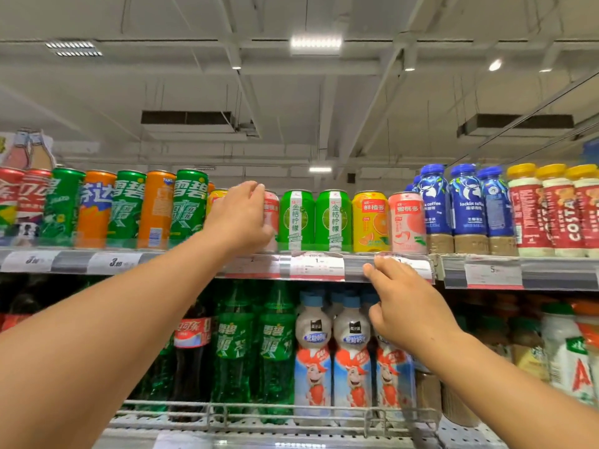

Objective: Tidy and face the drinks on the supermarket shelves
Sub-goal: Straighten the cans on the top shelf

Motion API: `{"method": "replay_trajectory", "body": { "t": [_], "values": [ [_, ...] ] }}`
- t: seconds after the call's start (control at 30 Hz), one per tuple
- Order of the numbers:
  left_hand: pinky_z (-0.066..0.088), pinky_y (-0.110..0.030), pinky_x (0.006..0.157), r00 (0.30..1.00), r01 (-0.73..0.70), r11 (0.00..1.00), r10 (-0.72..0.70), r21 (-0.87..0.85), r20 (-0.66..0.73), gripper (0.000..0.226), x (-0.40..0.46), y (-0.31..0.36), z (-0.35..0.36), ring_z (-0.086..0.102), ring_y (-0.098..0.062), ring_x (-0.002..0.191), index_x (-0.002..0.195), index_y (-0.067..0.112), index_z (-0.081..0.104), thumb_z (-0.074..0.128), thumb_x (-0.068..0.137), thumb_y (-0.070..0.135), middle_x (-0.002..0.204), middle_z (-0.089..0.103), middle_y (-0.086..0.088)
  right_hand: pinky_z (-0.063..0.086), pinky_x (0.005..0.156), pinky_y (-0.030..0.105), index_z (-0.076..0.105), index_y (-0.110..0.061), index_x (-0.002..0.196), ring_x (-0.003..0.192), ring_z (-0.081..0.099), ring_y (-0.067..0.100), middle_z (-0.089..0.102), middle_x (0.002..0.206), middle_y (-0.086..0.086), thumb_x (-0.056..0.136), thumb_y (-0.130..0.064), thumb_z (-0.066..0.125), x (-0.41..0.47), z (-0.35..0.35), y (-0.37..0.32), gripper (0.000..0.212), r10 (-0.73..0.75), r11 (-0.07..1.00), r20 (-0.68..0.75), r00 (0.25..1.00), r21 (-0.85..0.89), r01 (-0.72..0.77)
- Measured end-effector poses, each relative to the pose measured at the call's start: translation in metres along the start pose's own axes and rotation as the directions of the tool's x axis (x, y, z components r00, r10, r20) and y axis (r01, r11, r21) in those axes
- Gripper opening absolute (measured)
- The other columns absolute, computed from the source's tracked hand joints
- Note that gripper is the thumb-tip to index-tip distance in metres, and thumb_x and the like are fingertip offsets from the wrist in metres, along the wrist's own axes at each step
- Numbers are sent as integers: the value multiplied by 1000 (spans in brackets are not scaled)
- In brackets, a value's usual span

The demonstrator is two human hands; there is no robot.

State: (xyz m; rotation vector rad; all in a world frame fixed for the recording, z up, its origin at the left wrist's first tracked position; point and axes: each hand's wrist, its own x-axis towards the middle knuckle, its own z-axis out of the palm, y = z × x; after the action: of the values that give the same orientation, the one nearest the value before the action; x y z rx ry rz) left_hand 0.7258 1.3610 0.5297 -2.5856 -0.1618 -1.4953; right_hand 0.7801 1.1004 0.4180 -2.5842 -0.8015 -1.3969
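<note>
Left hand: the left hand was raised to the top shelf, fingers curled round a pink can, which it mostly covered.
Pink can: stood upright at the shelf front, between a yellow can on its left and two green cans on its right; only its right edge and top rim showed.
Right hand: the right hand was lower, fingers loosely bent and spread, holding nothing; the fingertips lay against the price rail at the top shelf's front edge, over a white price tag.
Top shelf, right of the green cans: an orange-juice can, then a peach can, both upright with labels facing out; further right, blue coffee bottles and red Costa bottles with yellow caps.
Top shelf, left: tall slim cans in a row, green Sprite cans, orange Fanta cans, red cola cans.
Lower shelf: green Sprite bottles, a cola bottle, milk-drink bottles with a cartoon cow, behind a wire front guard.
Blur: the far-right bottles on the lower shelf were too soft to read.
</note>
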Motion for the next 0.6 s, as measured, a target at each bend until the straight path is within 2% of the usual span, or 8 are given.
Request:
{"method": "replay_trajectory", "body": {
  "t": [0.13, 0.27, 0.43, 0.6],
  "values": [
    [20, -50, 116, 997, 49, 997, -53, 67, 61, 98, 15, -8, 14, 20, -25, 145, 153, 14, 13, 60, 79, 56, 157, 23, -5, 36, 106, 27, 39, -21, 145, 134, 34, 16, 40, 144, -4, 83, -28, 57, 0, 1, 1, 65, -29, 1000, -21, 999, 1, 29],
    [13, -53, 115, 998, 67, 993, -69, 101, 11, 112, 17, -5, 20, 27, -27, 140, 153, 16, 10, 64, 71, 69, 151, 31, -6, 38, 105, 28, 42, -20, 144, 133, 36, 17, 43, 143, -3, 82, -27, 59, 0, 4, 5, 64, -39, 999, -38, 999, -1, 39],
    [9, -52, 117, 998, 54, 994, -55, 96, 11, 93, 20, -2, 10, 34, -30, 133, 138, 21, 36, 73, 65, 66, 135, 43, -7, 45, 100, 32, 55, -14, 134, 126, 48, 22, 55, 134, 2, 71, -19, 68, -3, 6, 5, 65, -26, 1000, -60, 998, 13, 27],
    [10, -52, 116, 998, 63, 994, -62, 88, -9, 90, 22, -3, 8, 35, -32, 132, 130, 21, 38, 75, 61, 67, 128, 53, -11, 44, 100, 31, 55, -13, 134, 126, 49, 22, 55, 133, 2, 72, -18, 69, -4, 7, 5, 64, -35, 999, -84, 996, 7, 36]
  ]
}}
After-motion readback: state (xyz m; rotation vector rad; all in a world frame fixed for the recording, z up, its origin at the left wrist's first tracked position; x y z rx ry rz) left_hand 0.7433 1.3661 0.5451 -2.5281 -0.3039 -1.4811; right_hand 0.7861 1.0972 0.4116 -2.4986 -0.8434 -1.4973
